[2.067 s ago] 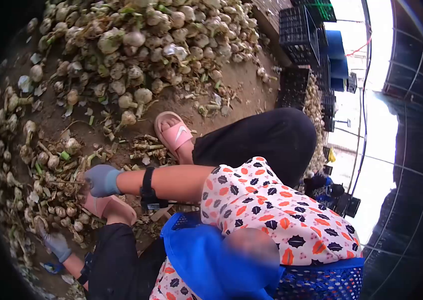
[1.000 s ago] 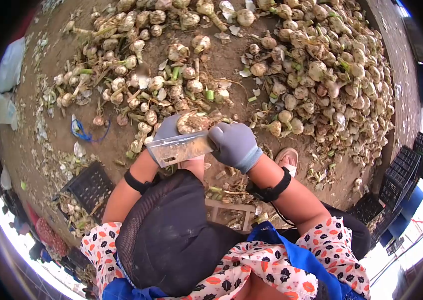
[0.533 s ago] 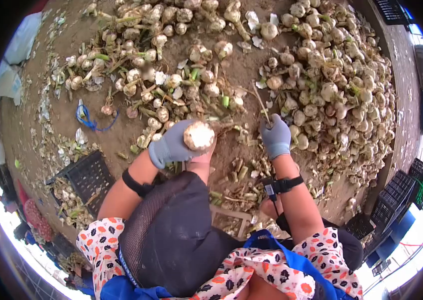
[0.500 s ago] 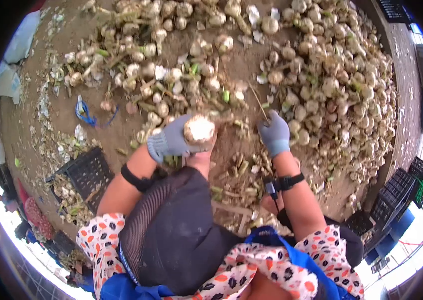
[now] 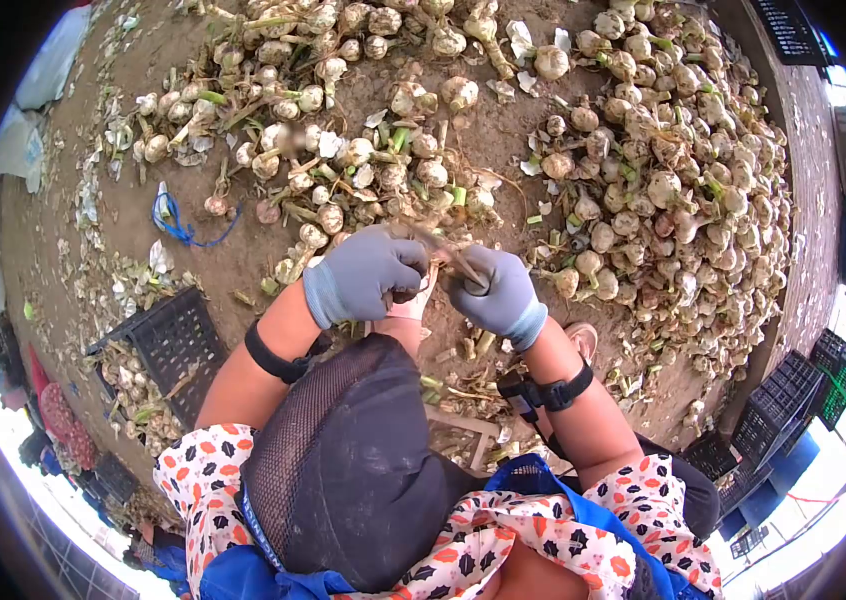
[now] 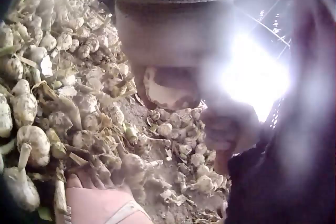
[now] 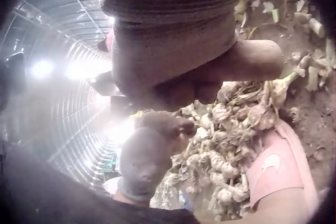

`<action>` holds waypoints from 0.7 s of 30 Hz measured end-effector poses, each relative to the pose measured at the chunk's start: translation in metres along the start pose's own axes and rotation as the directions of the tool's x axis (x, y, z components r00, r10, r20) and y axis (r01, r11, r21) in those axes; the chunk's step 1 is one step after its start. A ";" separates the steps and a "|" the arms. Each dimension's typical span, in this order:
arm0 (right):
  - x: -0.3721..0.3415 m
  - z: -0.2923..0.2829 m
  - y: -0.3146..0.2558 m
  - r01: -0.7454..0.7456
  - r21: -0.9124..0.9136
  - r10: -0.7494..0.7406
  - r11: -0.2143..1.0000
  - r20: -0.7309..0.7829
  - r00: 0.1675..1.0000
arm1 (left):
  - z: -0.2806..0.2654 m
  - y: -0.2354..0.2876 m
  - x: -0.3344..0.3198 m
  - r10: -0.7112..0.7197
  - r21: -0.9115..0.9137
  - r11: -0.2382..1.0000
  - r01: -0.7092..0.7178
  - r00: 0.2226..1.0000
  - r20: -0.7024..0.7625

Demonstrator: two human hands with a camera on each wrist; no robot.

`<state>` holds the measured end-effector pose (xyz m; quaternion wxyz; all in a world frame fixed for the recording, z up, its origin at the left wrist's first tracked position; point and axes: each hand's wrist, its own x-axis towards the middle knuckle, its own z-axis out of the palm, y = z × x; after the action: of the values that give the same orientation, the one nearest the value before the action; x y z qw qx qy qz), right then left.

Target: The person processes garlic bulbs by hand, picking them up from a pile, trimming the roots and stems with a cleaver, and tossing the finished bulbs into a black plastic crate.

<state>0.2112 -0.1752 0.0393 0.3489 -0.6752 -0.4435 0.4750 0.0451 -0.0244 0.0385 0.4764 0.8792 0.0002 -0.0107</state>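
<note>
Both gloved hands meet in front of the knees in the head view. My left hand (image 5: pixel 363 275) curls its fingers round a garlic bulb (image 6: pixel 157 90), whose pale face shows below the glove in the left wrist view; the fingers hide most of it from above. A broad-bladed knife is in my right hand (image 5: pixel 498 290), its wooden handle (image 7: pixel 257 61) sticking out of the fist in the right wrist view. The blade (image 5: pixel 428 240) is blurred and points toward the left hand. Loose garlic (image 5: pixel 343 165) with stems lies on the ground just beyond the hands.
A large garlic heap (image 5: pixel 673 200) lies to the right, along a long board (image 5: pixel 808 150). On the left are a black crate (image 5: pixel 178 350) and a blue cord (image 5: pixel 175 225). Stacked crates (image 5: pixel 778 410) stand at right. A sandalled foot (image 7: pixel 275 169) is close below the hands.
The head view has swung round to face the hands. The knife lay across the bulb, then moved away right; now the right hand is back beside the left, whose knuckles have turned up.
</note>
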 end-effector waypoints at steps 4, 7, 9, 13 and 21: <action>0.006 0.013 0.036 -0.155 -0.080 0.148 0.985 -0.090 0.985 | -0.009 0.014 -0.002 0.063 -0.384 0.917 -0.106 0.991 -0.121; 0.004 0.018 0.075 -0.274 -0.077 0.255 0.959 -0.197 0.947 | 0.003 0.009 -0.010 0.022 -0.805 0.526 -0.276 0.950 -0.311; -0.005 0.022 0.066 -0.228 0.362 0.314 0.904 -0.200 0.928 | 0.006 -0.002 -0.018 0.023 -0.874 0.384 -0.297 0.950 -0.312; -0.011 0.026 0.001 -0.095 0.443 0.185 0.891 -0.163 0.969 | 0.032 -0.008 -0.039 -0.415 -0.955 0.085 -0.282 0.862 -0.292; 0.002 0.062 0.077 -0.384 0.395 0.477 0.834 -0.169 0.862 | 0.006 -0.009 -0.038 -0.331 -0.902 -0.219 -0.371 0.898 -0.289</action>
<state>0.1732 -0.1978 -0.0488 0.4009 -0.7419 -0.1375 0.5196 0.0066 -0.0241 0.0284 0.9641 0.1430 0.1004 0.1998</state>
